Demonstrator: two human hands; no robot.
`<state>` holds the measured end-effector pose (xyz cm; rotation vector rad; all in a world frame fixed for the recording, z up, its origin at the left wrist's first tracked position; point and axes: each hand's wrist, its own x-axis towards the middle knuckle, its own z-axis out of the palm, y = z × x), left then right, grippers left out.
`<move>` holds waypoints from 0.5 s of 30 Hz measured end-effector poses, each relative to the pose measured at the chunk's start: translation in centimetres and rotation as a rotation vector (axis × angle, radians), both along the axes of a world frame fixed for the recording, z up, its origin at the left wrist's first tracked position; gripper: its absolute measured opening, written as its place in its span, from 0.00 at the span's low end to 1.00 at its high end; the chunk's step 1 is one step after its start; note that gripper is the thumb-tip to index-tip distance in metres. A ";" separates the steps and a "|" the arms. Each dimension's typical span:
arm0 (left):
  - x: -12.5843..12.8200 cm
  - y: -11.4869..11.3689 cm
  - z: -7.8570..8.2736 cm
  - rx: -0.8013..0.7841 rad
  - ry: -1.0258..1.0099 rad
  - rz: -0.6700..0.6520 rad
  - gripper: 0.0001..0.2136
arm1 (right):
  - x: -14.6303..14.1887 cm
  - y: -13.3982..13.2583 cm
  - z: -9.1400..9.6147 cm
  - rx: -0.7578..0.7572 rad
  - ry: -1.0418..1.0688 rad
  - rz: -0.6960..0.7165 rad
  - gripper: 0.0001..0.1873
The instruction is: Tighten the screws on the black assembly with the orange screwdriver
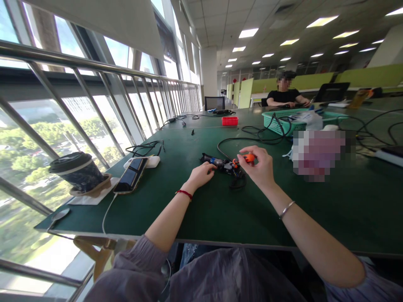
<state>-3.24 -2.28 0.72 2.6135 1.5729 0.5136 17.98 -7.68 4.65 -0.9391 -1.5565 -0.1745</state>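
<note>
My right hand [260,168] pinches the orange handle of a small screwdriver [249,157]. Its thin shaft points left, toward a black device [225,167] lying on the table; whether the tip touches a screw is too small to tell. A black cylindrical body with a blue band [214,160] forms the device's left part, and another orange piece shows near its right end. My left hand [201,175] is closed against the near side of the device, thumb and fingers steadying it. A black strap or loop [237,181] lies just below it.
A phone [130,176], a white case and a lidded cup [78,172] stand at the left. Beyond my hands are a red box [229,121], black cables [252,131] and a green basket [280,126]. Another person [285,94] sits at the far side.
</note>
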 end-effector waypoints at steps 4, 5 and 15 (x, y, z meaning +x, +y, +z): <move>0.0 0.0 0.0 0.001 -0.004 0.000 0.14 | 0.0 0.0 0.0 0.028 -0.001 0.031 0.09; -0.1 0.0 0.0 0.002 -0.006 -0.002 0.14 | 0.0 0.0 0.0 0.036 0.002 0.045 0.11; -0.1 0.0 0.0 -0.004 -0.014 -0.001 0.14 | -0.1 0.1 0.1 -0.188 -0.052 0.095 0.10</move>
